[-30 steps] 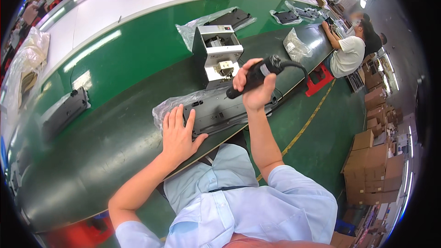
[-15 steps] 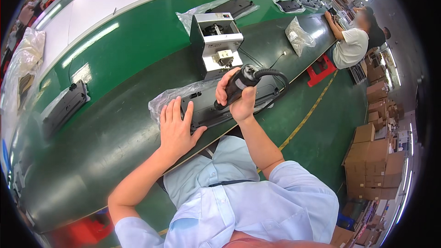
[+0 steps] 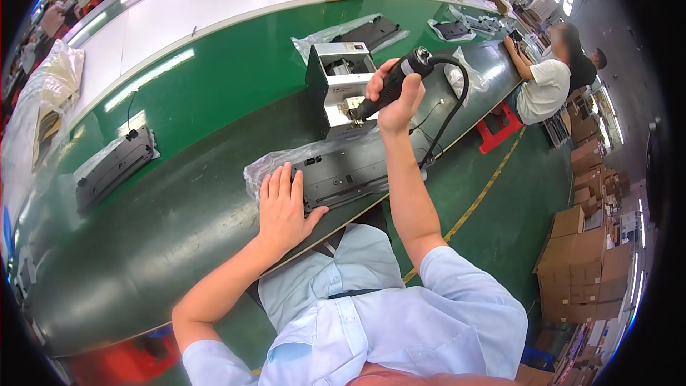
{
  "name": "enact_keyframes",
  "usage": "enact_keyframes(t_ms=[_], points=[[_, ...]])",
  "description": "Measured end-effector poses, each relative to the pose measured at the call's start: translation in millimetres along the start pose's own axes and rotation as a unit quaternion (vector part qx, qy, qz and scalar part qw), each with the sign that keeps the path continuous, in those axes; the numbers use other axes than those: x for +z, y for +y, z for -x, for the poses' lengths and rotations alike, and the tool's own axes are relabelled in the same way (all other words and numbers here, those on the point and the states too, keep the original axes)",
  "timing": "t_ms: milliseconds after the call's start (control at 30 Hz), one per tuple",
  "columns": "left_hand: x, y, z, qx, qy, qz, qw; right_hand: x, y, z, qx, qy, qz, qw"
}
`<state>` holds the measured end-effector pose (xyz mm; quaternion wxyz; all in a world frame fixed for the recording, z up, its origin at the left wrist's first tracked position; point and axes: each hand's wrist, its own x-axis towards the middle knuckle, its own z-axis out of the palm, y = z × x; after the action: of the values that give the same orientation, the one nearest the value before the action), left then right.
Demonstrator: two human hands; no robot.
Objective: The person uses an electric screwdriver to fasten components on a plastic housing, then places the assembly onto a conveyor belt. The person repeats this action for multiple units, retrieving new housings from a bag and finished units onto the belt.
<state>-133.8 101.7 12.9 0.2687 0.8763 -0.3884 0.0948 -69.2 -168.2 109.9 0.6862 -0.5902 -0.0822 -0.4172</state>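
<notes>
Right hand (image 3: 394, 96), clamped on black power screwdriver (image 3: 391, 84), now lifted toward one o'clock near grey screw feeder (image 3: 336, 86). Left hand (image 3: 284, 209) still flat, fingers apart, pressing dark panel (image 3: 357, 171) on desk (image 3: 179, 221).

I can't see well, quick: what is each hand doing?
Left hand: open, flat on the grey panel.
Right hand: closed around the screwdriver.
</notes>
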Motion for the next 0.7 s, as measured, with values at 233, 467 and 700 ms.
enact_keyframes(t_ms=[233,467,700], points=[[-3.6,3.5,0.6,0.0,0.012,-0.026,1.0,10.1,-15.0,51.8,0.087,-0.047,-0.064,0.993],[-3.0,1.7,0.8,-0.014,0.01,-0.019,1.0,77.7,3.7,79.2,0.121,-0.112,-0.134,0.977],[-3.4,5.5,2.7,-0.008,0.006,-0.023,1.0,84.1,25.1,90.3,0.15,-0.134,-0.137,0.97]])
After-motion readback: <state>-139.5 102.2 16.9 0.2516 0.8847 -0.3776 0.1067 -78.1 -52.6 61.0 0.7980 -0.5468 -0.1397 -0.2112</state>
